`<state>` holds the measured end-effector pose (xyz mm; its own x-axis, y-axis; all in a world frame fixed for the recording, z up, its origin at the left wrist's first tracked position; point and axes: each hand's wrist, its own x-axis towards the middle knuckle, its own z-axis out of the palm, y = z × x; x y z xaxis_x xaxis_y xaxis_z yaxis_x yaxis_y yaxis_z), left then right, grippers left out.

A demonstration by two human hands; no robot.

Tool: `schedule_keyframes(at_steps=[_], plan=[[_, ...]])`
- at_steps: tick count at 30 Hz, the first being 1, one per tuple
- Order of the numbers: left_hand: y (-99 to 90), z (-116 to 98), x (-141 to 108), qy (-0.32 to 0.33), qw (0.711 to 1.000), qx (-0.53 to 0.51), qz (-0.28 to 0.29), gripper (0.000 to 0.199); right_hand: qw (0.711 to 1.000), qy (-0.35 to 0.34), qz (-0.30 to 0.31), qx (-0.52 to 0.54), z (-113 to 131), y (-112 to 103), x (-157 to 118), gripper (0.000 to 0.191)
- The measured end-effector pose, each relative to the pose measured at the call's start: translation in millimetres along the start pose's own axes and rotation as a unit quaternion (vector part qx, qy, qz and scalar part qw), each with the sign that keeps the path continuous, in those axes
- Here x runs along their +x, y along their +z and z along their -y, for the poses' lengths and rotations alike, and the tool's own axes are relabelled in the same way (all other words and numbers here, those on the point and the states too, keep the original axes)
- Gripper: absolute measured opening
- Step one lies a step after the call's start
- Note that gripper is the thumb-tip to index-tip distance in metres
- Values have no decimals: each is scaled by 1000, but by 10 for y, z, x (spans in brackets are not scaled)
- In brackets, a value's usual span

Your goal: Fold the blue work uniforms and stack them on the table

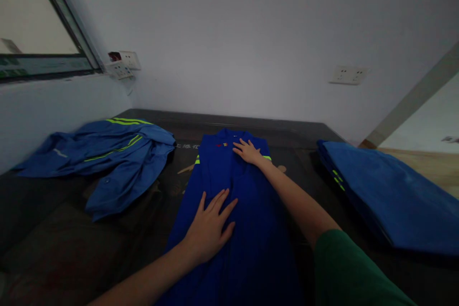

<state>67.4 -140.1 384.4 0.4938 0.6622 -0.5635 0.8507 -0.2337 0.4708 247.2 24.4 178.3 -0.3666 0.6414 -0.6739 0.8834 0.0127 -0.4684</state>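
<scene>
I find the blue work jacket [251, 220] laid flat, lower centre of frame. The left hand [208, 229] and right hand [248, 151] rest on it, apart, fingers spread, gripping nothing. I judge spreading done, smoothing underway. The rumpled jacket [118, 153], left, remains unfolded; folded garments [394, 191] lie right. Bare tabletop [294, 131] flanks the work.

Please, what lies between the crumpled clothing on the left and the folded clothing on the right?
In the head view, a blue garment lies flat there under the left hand and right hand, with dark surface on both sides.
</scene>
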Motion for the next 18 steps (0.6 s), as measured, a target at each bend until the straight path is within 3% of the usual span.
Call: schedule_keyframes(at_steps=[3, 7, 11, 14, 16, 18], plan=[[-16, -5, 1, -4, 1000, -3, -3, 54, 999, 29, 44, -5, 88, 23, -70, 57], [-27, -11, 0, -10, 1000, -2, -10, 54, 999, 39, 15, -34, 203, -38, -112, 55], [-4, 0, -4, -7, 1000, 4, -24, 54, 996, -57, -63, -35, 489, -48, -210, 54], [11, 11, -5, 5, 1000, -5, -28, 56, 993, -116, 7, 6, 672, 25, -258, 60], [6, 8, -4, 5, 1000, -11, -25, 58, 994, -94, 57, 9, 703, 81, -229, 63], [-10, -3, -1, -2, 1000, -14, -21, 60, 996, -58, 67, 2, 669, 126, -156, 62]])
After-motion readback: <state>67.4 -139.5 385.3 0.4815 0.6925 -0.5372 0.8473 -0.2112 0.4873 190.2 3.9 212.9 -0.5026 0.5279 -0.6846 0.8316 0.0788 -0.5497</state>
